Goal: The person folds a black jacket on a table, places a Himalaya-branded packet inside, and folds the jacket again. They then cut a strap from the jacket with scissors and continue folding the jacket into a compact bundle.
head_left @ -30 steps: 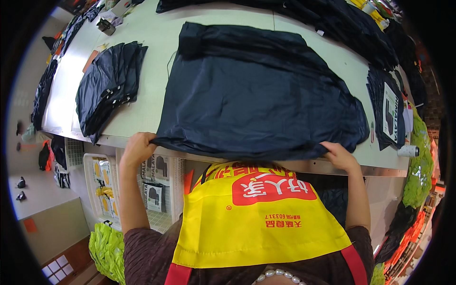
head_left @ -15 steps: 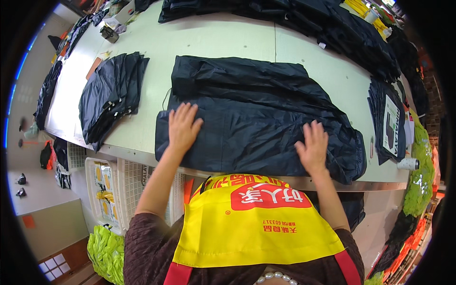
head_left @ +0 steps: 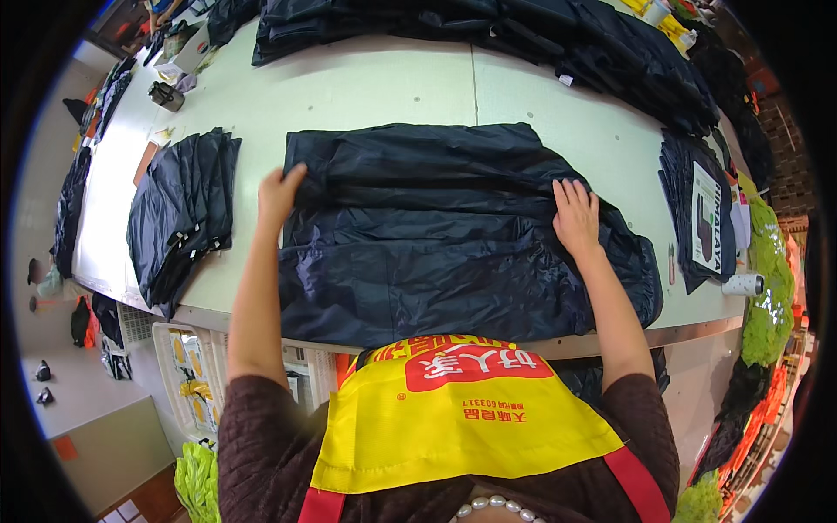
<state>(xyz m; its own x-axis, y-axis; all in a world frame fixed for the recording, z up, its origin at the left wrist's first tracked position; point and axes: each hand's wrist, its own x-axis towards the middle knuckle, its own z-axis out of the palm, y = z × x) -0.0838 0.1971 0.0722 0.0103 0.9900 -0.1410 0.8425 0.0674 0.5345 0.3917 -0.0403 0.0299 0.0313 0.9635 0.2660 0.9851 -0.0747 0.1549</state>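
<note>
A dark navy garment (head_left: 418,279) of thin, shiny fabric lies spread in front of me, with long creases running across it and its near edge at the table's front. At its upper left edge, my left hand (head_left: 279,193) is closed with the fabric edge between thumb and fingers; the fingers are partly hidden. My right hand (head_left: 575,216) rests flat on the right part of the garment, fingers stretched out. Left of the garment sits a fanned stack of dark fabric pieces (head_left: 179,218).
A long pile of dark garments (head_left: 418,22) lies along the far side of the pale table (head_left: 366,91). To the right are a stack with a printed sheet (head_left: 711,218) and a thread cone (head_left: 743,284). A dark jar (head_left: 166,96) stands far left; a white basket (head_left: 187,366) is below the edge.
Both hands have moved away from me across the garment. My left hand has gone from flat on the fabric to gripping its left edge. The near part lies more creased.
</note>
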